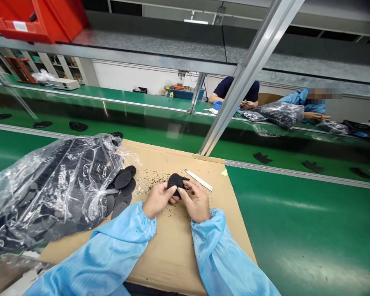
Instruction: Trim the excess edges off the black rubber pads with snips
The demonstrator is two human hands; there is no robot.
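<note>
Between my hands is a round black disc (175,181), held over a sheet of brown cardboard (163,255). My left hand (158,199) grips its left side, thumb on the face and fingers behind. From the right, my right hand (197,201) pinches the disc's lower edge with the thumb; a thin dark piece shows by its fingers, too small to name. A white flat-handled cutter or blade (199,179) lies just beyond my right hand. Small black crumbs are scattered around the disc. More black discs (123,179) spill from a clear plastic bag (64,185) at the left.
A metal post (231,102) rises behind the cardboard. Beyond it runs a green conveyor belt (160,133) carrying scattered black pieces. A red bin (40,20) sits on the shelf above. Two people work across the line near plastic bags (279,113). A green tabletop (308,230) extends right.
</note>
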